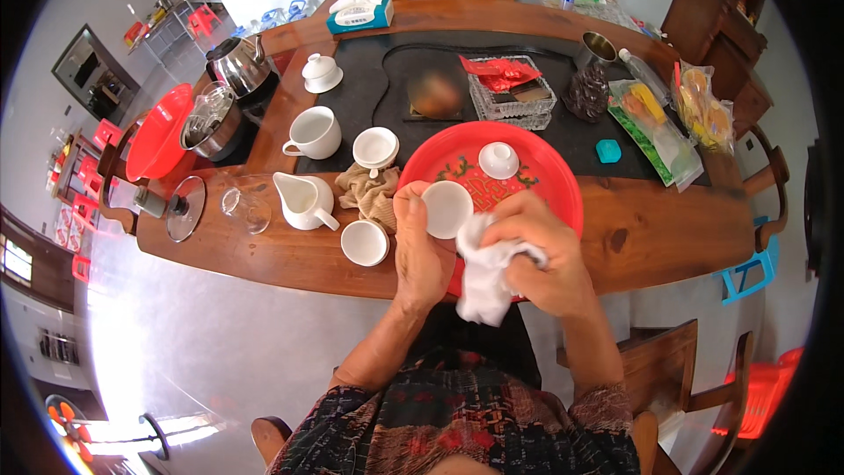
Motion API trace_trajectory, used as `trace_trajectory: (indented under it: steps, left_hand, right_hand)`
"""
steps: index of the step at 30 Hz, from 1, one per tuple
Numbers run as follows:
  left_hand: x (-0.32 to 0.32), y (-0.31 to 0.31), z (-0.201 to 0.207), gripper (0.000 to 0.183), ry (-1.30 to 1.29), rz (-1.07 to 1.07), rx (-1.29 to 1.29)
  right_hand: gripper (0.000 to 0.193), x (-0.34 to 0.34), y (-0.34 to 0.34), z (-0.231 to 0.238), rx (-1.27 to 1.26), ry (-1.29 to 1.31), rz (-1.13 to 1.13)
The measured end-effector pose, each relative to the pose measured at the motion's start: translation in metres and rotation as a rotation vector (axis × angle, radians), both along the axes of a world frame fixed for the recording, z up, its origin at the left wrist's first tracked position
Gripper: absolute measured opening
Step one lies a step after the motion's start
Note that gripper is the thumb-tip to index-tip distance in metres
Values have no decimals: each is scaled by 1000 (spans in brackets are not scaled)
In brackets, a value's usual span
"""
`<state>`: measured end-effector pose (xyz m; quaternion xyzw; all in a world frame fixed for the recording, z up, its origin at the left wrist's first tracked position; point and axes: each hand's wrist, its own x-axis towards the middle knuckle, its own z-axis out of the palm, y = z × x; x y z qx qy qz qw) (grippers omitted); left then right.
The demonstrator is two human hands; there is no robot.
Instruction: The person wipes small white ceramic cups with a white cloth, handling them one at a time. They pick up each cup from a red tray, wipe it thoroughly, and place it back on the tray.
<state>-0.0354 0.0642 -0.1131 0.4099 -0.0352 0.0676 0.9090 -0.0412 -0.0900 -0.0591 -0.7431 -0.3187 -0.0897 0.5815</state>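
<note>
My left hand (418,255) is closed on a small white cup (447,210), its round mouth facing up toward me. Bunched in my right hand (547,251) is a white cloth (483,286), which hangs down beside the cup and partly overlaps its edge. Both hands are over the near part of a red round tray (558,171) with a printed pattern. On that tray sits a small white piece (499,160) with a raised ring, a cup turned over or a lid. Left of my left hand stand a white bowl-shaped cup (365,243), a white pitcher (303,202) and a crumpled brown cloth (362,189).
Farther left are a white mug (314,133), a lidded white pot (322,73), a glass lid (185,209), a steel kettle (239,66) and a red basin (161,134). Beyond the tray stands a glass box (514,105); food packages (652,127) lie right. A wooden chair (655,361) is behind right.
</note>
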Motion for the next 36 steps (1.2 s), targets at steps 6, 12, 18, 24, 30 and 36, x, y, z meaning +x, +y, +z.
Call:
trace_trajectory:
  steps: [6,12,18,24,30,36]
  left_hand:
    - [-13,-14,10,31,111,-180,-137]
    - [-27,-21,2,23,83,-148,107]
    - [-26,-11,6,31,29,-18,350]
    - [-13,-10,7,34,194,-173,-281]
    - [-13,-16,5,29,144,-424,-494]
    - [-29,-20,5,28,56,-202,-205]
  right_hand:
    - [40,-18,25,-17,-65,-408,-279]
    - [37,1,18,-21,35,-216,-297]
    - [47,-25,31,-35,-79,-438,-424]
    - [46,-52,39,-40,22,-329,-365]
    - [42,-49,32,-37,12,-432,-438]
    - [32,-27,25,-29,250,150,-352]
